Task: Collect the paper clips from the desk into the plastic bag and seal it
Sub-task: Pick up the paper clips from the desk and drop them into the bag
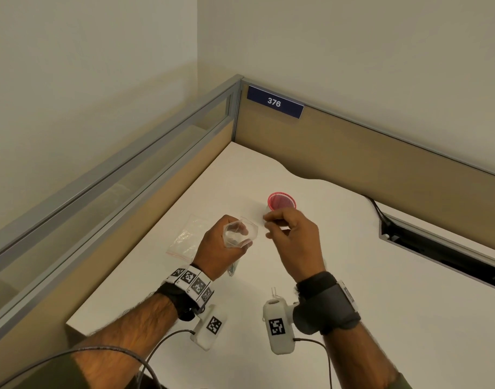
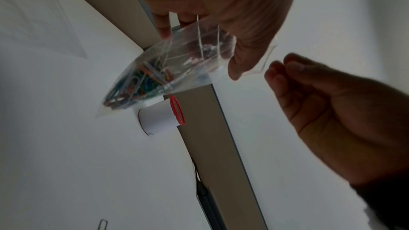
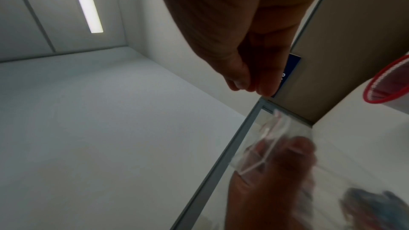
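Note:
My left hand point(image 1: 229, 240) grips a clear plastic bag point(image 1: 247, 230) above the white desk point(image 1: 381, 318) and holds its mouth open. Several coloured paper clips point(image 2: 132, 85) lie heaped in the bag's lower end. My right hand point(image 1: 270, 224) hovers just right of the bag's mouth point(image 2: 265, 57) without touching it. Its fingers are curled with thumb and fingertips point(image 3: 250, 85) pressed together, and no clip shows between them. One loose paper clip point(image 1: 274, 292) lies on the desk between my wrists and also shows in the left wrist view point(image 2: 102, 224).
A second, flat plastic bag point(image 1: 187, 237) lies on the desk left of my left hand. A white cup with a red mesh rim point(image 1: 281, 202) stands just beyond my right hand. Partition walls point(image 1: 353, 153) close the corner, and a dark cable slot point(image 1: 437, 248) is at right.

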{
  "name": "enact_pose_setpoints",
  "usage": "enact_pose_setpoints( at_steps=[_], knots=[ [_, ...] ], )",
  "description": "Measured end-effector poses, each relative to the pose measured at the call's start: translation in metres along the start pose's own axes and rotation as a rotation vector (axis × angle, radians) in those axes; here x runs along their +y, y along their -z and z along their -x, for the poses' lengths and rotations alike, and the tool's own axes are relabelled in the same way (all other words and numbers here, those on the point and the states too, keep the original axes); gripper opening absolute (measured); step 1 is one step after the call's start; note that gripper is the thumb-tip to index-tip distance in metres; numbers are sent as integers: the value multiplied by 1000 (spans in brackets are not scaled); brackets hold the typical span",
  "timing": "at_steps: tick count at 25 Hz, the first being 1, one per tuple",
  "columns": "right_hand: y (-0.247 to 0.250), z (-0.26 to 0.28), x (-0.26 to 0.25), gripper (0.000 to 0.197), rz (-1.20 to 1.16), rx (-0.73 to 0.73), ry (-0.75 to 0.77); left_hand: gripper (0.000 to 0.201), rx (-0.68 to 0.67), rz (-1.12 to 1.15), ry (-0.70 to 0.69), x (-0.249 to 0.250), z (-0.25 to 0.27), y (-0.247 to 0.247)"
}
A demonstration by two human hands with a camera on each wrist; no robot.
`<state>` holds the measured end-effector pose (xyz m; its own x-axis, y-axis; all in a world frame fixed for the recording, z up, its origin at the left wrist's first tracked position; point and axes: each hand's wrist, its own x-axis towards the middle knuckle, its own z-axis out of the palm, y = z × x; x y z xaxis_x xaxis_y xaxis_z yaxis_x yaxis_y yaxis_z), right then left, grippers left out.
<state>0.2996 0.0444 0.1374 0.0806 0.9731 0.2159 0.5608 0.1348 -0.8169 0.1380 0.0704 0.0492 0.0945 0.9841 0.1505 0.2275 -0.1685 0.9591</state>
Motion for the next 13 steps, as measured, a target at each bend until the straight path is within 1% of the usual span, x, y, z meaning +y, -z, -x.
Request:
enact_pose_setpoints(
  at_steps=[1,2,3,4,7,8,10,13],
  knots=[
    [-1,9,9,16,17,1,-8,29,14,5,6,1,2,4],
    [-5,21,22,16,63,-27,-29,29,25,11,11,2,3,7],
    [-12,38,36,18,129,-92,-46,30,36,10,20,2,6,13],
    [-22,57,51,22,209,-192,-50,30,52,7,26,1,9,19],
    [-55,121,87,41,433,-579,5,28,100,-18,42,-4,17,36],
    [-64,138,95,46,504,-658,33,28,115,-38,46,-7,20,42],
    [-77,158,103,55,597,-721,85,28,143,-61,57,-12,24,56],
    [-89,167,104,62,639,-735,101,27,208,-41,62,-16,29,75]
  ],
)
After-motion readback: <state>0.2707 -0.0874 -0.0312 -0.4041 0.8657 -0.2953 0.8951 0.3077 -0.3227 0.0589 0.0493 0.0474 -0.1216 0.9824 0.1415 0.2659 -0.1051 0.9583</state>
